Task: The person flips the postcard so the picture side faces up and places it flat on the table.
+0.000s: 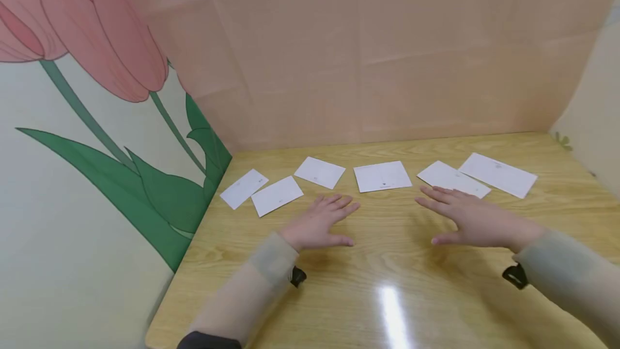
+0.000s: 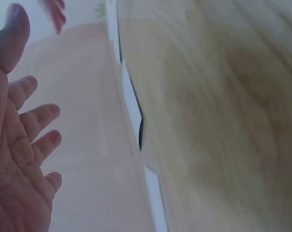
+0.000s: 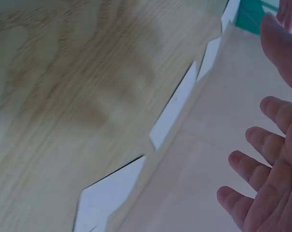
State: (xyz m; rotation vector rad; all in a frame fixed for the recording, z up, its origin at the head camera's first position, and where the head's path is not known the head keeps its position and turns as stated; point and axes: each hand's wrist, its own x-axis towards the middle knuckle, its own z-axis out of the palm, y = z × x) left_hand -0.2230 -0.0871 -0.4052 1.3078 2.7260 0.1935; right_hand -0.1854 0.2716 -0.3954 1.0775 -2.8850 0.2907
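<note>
Both hands hover over the table with fingers spread and nothing in them. The left hand (image 1: 322,223) is just in front of two white cards, one at the centre left (image 1: 277,196) and one behind it (image 1: 319,172). My right hand (image 1: 472,221) has its fingertips overlapping the near edge of another white card (image 1: 453,179) in the head view. Between the hands, farther back, lies a white card (image 1: 382,176) with a small mark near its front edge. In the left wrist view the palm (image 2: 15,179) shows bare; the right palm (image 3: 276,193) does too.
One more white card (image 1: 244,189) lies at the far left and another (image 1: 498,174) at the far right. The wooden table (image 1: 387,263) meets a pinkish cloth backdrop (image 1: 358,58). A wall with painted tulips (image 1: 97,176) stands along the left.
</note>
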